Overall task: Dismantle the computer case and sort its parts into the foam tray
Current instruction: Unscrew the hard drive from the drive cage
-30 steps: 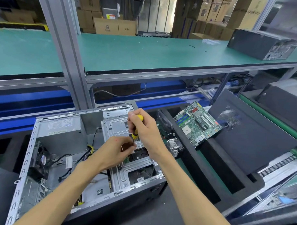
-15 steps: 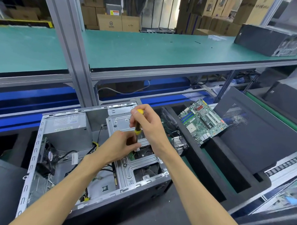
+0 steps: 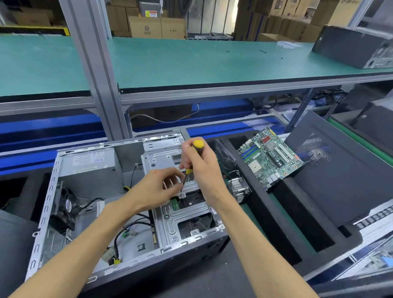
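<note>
Both hands have barely shifted since a moment ago. The open grey metal computer case (image 3: 113, 204) lies on its side on the counter, left of the black foam tray (image 3: 284, 221) holding a green motherboard (image 3: 270, 157). Right hand (image 3: 203, 169), grip clamped on the yellow-handled screwdriver (image 3: 196, 146), stands it over the silver drive cage (image 3: 184, 215); left hand (image 3: 156, 192) pinches near its shaft.

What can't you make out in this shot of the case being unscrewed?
Head view:
- Screwdriver tip and its screw: hidden behind the left hand.
- Power supply label text: too small to read.
- Heatsink: partly covered by the right hand and wrist.
- Foam tray slots: too dark to see the bottoms.
- Second case on the shelf: blurred, cut by the right edge.
</note>
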Available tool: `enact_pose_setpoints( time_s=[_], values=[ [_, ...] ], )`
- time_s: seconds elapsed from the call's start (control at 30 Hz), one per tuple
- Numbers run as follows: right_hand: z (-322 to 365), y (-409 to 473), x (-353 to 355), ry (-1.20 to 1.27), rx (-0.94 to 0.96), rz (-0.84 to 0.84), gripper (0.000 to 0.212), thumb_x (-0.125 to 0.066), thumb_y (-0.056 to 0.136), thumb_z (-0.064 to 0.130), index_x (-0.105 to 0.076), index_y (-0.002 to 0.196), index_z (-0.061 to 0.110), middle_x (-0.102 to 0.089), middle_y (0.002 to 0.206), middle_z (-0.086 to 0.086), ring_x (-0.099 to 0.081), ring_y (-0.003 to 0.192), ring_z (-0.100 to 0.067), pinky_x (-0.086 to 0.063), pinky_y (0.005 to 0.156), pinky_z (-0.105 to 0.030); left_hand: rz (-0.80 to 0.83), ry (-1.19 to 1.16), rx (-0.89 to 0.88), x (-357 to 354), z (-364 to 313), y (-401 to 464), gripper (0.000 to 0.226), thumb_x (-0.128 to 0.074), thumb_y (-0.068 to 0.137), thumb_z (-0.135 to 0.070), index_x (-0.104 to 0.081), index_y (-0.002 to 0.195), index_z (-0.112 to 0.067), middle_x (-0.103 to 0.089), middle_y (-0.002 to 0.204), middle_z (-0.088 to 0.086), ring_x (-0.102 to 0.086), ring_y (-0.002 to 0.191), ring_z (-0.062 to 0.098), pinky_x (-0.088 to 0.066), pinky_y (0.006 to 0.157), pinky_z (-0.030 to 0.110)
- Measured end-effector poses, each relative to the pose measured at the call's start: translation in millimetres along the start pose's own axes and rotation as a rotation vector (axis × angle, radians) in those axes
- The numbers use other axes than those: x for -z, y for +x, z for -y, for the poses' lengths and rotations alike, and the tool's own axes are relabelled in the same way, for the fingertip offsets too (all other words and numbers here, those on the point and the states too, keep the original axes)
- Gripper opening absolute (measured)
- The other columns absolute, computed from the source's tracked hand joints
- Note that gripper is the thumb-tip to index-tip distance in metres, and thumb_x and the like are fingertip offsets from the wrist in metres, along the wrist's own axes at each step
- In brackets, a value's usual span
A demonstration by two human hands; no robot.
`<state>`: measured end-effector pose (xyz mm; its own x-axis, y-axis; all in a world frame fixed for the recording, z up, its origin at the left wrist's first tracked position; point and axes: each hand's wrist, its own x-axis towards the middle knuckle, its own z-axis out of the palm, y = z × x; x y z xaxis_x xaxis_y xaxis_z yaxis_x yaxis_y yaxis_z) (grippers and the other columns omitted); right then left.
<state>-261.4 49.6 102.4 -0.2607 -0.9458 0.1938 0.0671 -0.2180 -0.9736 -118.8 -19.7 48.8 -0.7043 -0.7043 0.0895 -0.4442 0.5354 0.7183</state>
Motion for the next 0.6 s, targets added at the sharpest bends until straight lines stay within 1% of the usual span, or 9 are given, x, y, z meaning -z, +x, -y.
enact_pose_setpoints(
  time_s=[0.07,0.17,0.3,0.37,0.43,0.5,0.53,0.6],
  values=[
    [4.0,3.9,5.3,0.065,0.021,-0.025,0.012,-0.054,0.101,0.02,-0.053,0.089,0.018,-0.042,0.063,0.008,-0.041,0.062,-0.013,-0.046,0.068,-0.025,0.05,0.008,0.003,3.3,2.0,-3.2,0.018,-0.065,0.093,-0.022,-0.067,0.106,-0.034,-0.069,0.086,-0.014,-0.063,0.074,0.005,-0.053,0.07,0.021],
    [9.2,9.1,9.7,0.164,0.032,-0.026,0.012,-0.057,0.098,0.024,-0.053,0.088,0.018,-0.04,0.063,0.008,-0.04,0.06,-0.012,-0.044,0.067,-0.026,0.073,0.069,-0.021,2.0,0.2,-5.2,0.019,-0.071,0.091,-0.025,-0.071,0.109,-0.029,-0.067,0.093,-0.014,-0.061,0.082,0.005,-0.051,0.074,0.019],
    [12.1,11.1,12.9,0.242,0.043,-0.016,0.015,-0.062,0.092,0.032,-0.054,0.086,0.021,-0.039,0.064,0.008,-0.037,0.06,-0.011,-0.039,0.066,-0.028,0.076,0.189,-0.095,-3.1,-3.8,-2.4,0.007,-0.072,0.091,-0.025,-0.076,0.097,-0.024,-0.06,0.085,-0.016,-0.056,0.078,0.0,-0.043,0.072,0.01],
    [13.0,11.1,15.2,0.258,0.05,-0.02,0.015,-0.062,0.091,0.033,-0.054,0.085,0.021,-0.038,0.063,0.009,-0.036,0.059,-0.011,-0.039,0.065,-0.028,0.082,0.243,-0.109,-4.9,-5.9,-0.6,0.006,-0.071,0.092,-0.024,-0.076,0.094,-0.021,-0.058,0.084,-0.017,-0.053,0.075,-0.004,-0.04,0.071,0.008],
    [15.1,10.8,17.7,0.267,0.056,-0.034,0.014,-0.061,0.093,0.029,-0.053,0.086,0.019,-0.038,0.063,0.008,-0.036,0.059,-0.011,-0.04,0.064,-0.027,0.082,0.281,-0.115,-5.7,-6.6,1.6,0.007,-0.068,0.093,-0.025,-0.073,0.095,-0.019,-0.06,0.087,-0.013,-0.051,0.075,-0.002,-0.041,0.072,0.013],
    [17.2,10.8,20.3,0.296,0.046,-0.064,0.012,-0.057,0.096,0.023,-0.052,0.086,0.017,-0.037,0.062,0.008,-0.036,0.058,-0.012,-0.041,0.062,-0.026,0.089,0.328,-0.138,-7.2,-7.7,1.9,0.009,-0.064,0.096,-0.026,-0.068,0.097,-0.018,-0.059,0.09,-0.01,-0.051,0.077,0.003,-0.043,0.074,0.018],
    [18.1,11.1,21.9,0.32,0.036,-0.083,0.012,-0.056,0.096,0.022,-0.052,0.086,0.017,-0.037,0.062,0.007,-0.035,0.058,-0.012,-0.041,0.062,-0.026,0.09,0.345,-0.149,-8.6,-8.1,1.2,0.009,-0.063,0.096,-0.026,-0.066,0.097,-0.018,-0.058,0.091,-0.01,-0.052,0.079,0.005,-0.043,0.075,0.02],
    [20.0,12.0,25.7,0.372,0.023,-0.114,0.013,-0.057,0.096,0.02,-0.052,0.084,0.017,-0.037,0.063,0.007,-0.036,0.057,-0.012,-0.04,0.061,-0.027,0.069,0.317,-0.141,-10.2,-9.4,-1.7,0.005,-0.062,0.096,-0.027,-0.062,0.095,-0.022,-0.059,0.089,-0.013,-0.053,0.077,0.004,-0.044,0.073,0.021]
  ],
)
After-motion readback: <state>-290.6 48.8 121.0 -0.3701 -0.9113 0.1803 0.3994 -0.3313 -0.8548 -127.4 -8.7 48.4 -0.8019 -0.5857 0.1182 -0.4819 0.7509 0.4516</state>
